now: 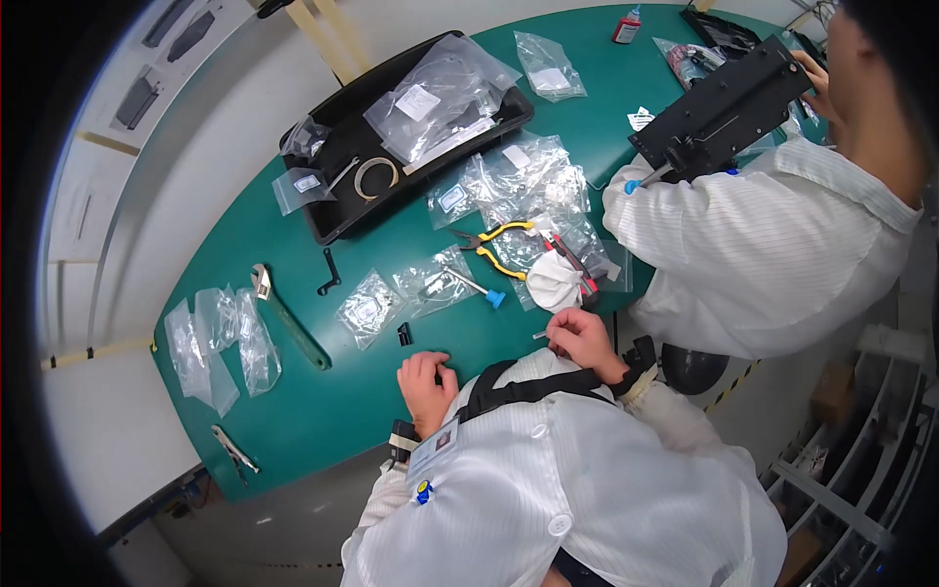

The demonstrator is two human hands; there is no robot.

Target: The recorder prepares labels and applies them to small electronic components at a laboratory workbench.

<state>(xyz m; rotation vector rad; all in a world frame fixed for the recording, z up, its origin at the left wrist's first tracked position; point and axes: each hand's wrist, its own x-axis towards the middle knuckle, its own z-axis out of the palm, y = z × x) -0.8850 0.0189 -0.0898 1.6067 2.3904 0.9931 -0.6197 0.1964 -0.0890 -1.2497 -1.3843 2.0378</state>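
Observation:
At the table's near edge, my left hand (426, 391) rests with its fingers curled in. A dark spot shows between its thumb and fingers, too small to make out. My right hand (581, 338) pinches a small silvery piece (540, 336) that sticks out to the left of the fingertips. Just beyond the left hand lies a small black part (405, 335). Farther in are a blue-handled screwdriver (476, 286), small clear bags of parts (371, 307) and yellow-handled pliers (502, 247). A crumpled white cloth (555, 283) lies beyond the right hand, partly over a red-and-black tool (577, 266).
A black tray (333, 220) holds plastic bags and a tape roll (376, 179). Leftward lie an adjustable wrench (293, 321), a black bracket (330, 272), locking pliers (235, 453) and plastic bags (223, 338). At right, a co-worker (773, 245) holds a black metal assembly (724, 106).

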